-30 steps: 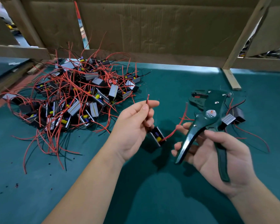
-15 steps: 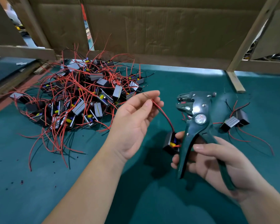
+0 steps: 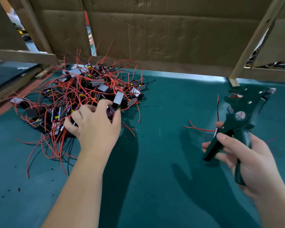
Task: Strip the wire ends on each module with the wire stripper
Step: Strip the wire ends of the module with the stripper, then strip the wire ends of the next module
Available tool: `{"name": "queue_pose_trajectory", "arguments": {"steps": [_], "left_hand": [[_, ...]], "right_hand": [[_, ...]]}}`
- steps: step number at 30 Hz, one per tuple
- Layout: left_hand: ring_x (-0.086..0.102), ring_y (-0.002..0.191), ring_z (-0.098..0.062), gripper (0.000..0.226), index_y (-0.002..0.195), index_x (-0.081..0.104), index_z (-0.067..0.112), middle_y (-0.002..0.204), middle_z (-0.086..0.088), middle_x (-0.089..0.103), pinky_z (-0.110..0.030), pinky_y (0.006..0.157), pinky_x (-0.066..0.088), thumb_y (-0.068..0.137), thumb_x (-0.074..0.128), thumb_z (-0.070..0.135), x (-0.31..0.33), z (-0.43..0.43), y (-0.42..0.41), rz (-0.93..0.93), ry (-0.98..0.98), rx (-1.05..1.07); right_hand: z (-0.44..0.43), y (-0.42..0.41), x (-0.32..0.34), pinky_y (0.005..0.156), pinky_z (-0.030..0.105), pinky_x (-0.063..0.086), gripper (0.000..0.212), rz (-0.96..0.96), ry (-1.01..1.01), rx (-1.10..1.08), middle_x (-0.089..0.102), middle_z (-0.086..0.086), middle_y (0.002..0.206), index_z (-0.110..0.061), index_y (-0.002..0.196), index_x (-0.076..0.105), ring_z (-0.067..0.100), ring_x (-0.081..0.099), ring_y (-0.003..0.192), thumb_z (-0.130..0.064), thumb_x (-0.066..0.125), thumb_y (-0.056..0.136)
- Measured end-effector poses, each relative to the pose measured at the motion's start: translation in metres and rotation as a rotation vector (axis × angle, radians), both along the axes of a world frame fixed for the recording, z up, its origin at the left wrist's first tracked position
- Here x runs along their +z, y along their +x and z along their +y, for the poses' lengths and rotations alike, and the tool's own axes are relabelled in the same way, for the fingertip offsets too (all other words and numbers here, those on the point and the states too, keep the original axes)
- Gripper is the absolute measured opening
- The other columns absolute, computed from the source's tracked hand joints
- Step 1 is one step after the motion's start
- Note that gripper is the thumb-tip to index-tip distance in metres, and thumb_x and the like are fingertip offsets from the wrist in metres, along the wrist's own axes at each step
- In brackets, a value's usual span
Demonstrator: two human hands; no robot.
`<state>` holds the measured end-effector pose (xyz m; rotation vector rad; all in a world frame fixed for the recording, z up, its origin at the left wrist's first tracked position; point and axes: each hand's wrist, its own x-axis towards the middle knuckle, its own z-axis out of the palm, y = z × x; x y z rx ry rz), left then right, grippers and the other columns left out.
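At left centre, the left hand (image 3: pixel 95 124) lies with fingers spread and curled on the pile of red-wired modules (image 3: pixel 90 86) on the teal surface (image 3: pixel 155 170), grip unclear, while at right the right hand (image 3: pixel 248 160) grips the green wire stripper (image 3: pixel 238 119).

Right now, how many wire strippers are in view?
1: the green wire stripper, gripped in the right hand at the right of the view. The module pile could hide another.
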<state>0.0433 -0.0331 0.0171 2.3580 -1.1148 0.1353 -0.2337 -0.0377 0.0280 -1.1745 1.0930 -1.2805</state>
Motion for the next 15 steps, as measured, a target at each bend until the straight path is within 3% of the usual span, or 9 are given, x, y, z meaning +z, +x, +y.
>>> {"name": "queue_pose_trajectory", "arguments": {"steps": [3,5,7,9,12,15], "left_hand": [[0.034,0.120,-0.031,0.017,0.085,0.065,0.032,0.116,0.000,0.054,-0.047,0.104,0.011,0.085,0.062,0.049,-0.0036,0.0007,-0.0034,-0.029,-0.065,-0.023],[0.039,0.115,-0.027,0.013,0.083,0.065,0.029,0.109,0.004,0.059,-0.040,0.095,0.014,0.083,0.069,0.041,-0.0023,-0.0003,-0.0023,-0.029,-0.130,-0.042],[0.050,0.104,-0.022,0.013,0.088,0.059,0.027,0.099,0.007,0.060,-0.034,0.086,0.016,0.082,0.070,0.031,-0.0010,-0.0032,0.0000,-0.003,-0.199,-0.074],[0.054,0.098,-0.021,0.028,0.101,0.053,0.027,0.096,0.008,0.058,-0.033,0.084,0.018,0.079,0.070,0.025,-0.0024,-0.0050,-0.0004,0.040,-0.246,-0.098],[0.044,0.113,-0.028,0.056,0.130,0.045,0.035,0.114,0.000,0.056,-0.042,0.092,0.025,0.080,0.068,0.028,-0.0067,-0.0051,-0.0008,0.048,-0.146,-0.130],[0.033,0.123,-0.024,0.051,0.134,0.050,0.035,0.135,0.006,0.053,-0.039,0.093,0.017,0.085,0.056,0.022,-0.0079,-0.0062,-0.0008,0.007,-0.114,-0.156]], "right_hand": [[0.0024,0.0026,-0.0033,0.081,0.064,0.051,0.054,-0.037,-0.018,0.020,0.067,0.003,0.085,-0.006,0.112,0.059,0.038,0.070,0.080,-0.027,0.069,0.063],[0.0033,0.0024,-0.0046,0.079,0.061,0.053,0.052,-0.055,-0.043,0.024,0.065,0.002,0.075,-0.006,0.113,0.059,0.038,0.070,0.078,-0.020,0.072,0.065],[0.0042,0.0012,-0.0056,0.078,0.056,0.055,0.048,-0.065,-0.082,0.001,0.061,-0.004,0.061,-0.008,0.114,0.060,0.036,0.070,0.077,-0.013,0.072,0.068],[0.0053,0.0007,-0.0054,0.081,0.055,0.054,0.042,-0.063,-0.137,-0.035,0.059,-0.009,0.054,-0.010,0.115,0.059,0.037,0.070,0.080,-0.014,0.062,0.073],[0.0061,0.0008,-0.0036,0.085,0.063,0.050,0.039,-0.079,-0.193,-0.070,0.064,-0.006,0.060,-0.013,0.115,0.059,0.038,0.070,0.084,-0.012,0.059,0.076],[0.0059,-0.0016,-0.0061,0.087,0.072,0.040,0.034,-0.117,-0.213,-0.049,0.066,0.009,0.074,-0.015,0.111,0.062,0.041,0.069,0.085,-0.011,0.058,0.078]]}}
